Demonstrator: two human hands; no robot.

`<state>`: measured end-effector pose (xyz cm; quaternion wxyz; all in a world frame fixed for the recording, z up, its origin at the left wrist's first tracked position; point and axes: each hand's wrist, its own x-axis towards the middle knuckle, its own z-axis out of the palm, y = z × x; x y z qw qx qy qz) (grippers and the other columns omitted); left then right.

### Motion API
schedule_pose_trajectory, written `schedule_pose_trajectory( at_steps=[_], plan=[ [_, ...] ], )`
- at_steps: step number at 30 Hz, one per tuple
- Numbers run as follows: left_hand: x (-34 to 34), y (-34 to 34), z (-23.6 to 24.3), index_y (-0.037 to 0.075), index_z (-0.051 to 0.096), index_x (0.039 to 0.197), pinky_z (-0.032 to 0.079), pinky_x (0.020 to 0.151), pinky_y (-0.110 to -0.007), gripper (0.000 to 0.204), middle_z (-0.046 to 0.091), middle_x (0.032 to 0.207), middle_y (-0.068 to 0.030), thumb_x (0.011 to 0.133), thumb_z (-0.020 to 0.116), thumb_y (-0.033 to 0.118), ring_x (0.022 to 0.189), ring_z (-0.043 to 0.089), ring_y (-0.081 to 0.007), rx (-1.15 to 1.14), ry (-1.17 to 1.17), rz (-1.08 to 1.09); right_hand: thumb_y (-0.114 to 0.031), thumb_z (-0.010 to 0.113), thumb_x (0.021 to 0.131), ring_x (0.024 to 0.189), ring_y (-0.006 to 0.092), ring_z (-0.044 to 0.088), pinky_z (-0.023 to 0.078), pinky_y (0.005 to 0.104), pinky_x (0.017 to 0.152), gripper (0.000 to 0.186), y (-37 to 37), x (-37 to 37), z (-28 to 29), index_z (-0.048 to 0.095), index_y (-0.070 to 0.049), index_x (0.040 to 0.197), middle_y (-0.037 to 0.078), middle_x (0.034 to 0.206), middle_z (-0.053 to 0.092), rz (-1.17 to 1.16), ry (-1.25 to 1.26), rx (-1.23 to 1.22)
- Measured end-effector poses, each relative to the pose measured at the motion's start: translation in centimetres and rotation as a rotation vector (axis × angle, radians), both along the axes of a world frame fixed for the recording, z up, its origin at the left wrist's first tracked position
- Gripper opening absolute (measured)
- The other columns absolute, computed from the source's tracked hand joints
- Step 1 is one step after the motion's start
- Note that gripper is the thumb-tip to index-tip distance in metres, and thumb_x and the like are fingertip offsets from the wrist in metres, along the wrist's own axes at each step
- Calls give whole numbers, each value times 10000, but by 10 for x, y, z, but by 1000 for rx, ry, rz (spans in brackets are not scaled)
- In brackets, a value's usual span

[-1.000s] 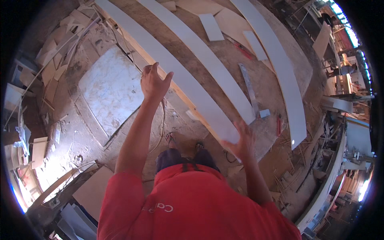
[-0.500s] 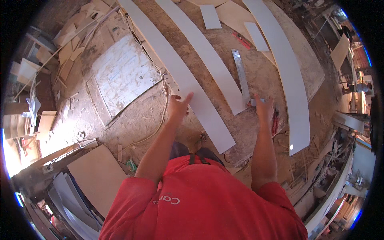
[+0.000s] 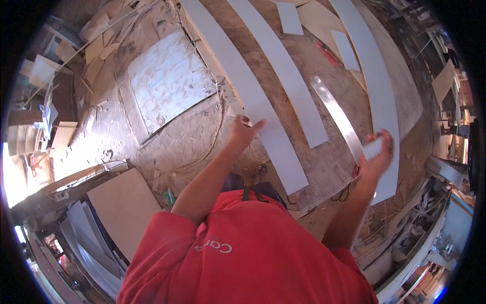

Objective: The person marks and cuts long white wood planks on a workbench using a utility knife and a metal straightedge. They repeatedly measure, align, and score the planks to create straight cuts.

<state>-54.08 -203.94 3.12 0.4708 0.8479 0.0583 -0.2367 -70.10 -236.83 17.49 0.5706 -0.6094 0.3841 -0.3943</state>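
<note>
In my right hand [image 3: 377, 154] is a metal try square [image 3: 338, 115], its long shiny blade pointing away and to the left. The fingers are wrapped about its short stock, partly hiding it. Beneath and beside that hand lies a long white board [image 3: 380, 93]. My left hand [image 3: 244, 136] is at the left edge of another long white board [image 3: 284, 157], thumb stretched out over the edge and fingers apart from it. A small pale spot shows at those fingers, too small to name. Between these two boards is a narrower white strip [image 3: 299, 104].
Two short white pieces [image 3: 290, 19] and a red-handled tool [image 3: 326, 53] lie farther off. A stained pale sheet [image 3: 169, 81] and a cable [image 3: 218, 119] are on the floor at left. Near left leans a brown panel [image 3: 124, 210]. Wood scraps pile along both sides.
My right hand has lifted the try square and carried it to the right, its blade now slanted. The left hand stays by the board edge. The whole view has shifted slightly.
</note>
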Motion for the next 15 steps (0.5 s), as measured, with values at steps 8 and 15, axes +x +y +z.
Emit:
schedule_pose_trajectory(
  at_steps=[8,15],
  plan=[
    [169,5,97,3,713,1111,557,925,-422,609,726,1056,-213,769,885,477,1068,709,-348,-45,-753,-144,-307,611,993,629,133,517,429,301,567,294,98,10,62,594,-53,846,49,783,571,930,-135,138],
    [139,-68,57,283,286,1661,139,1190,-765,1098,130,1750,-162,747,859,488,1596,125,-453,563,-541,-1115,-338,466,1018,616,92,407,330,288,571,357,214,112,-5,566,-61,816,-1,696,476,1118,112,163]
  ],
)
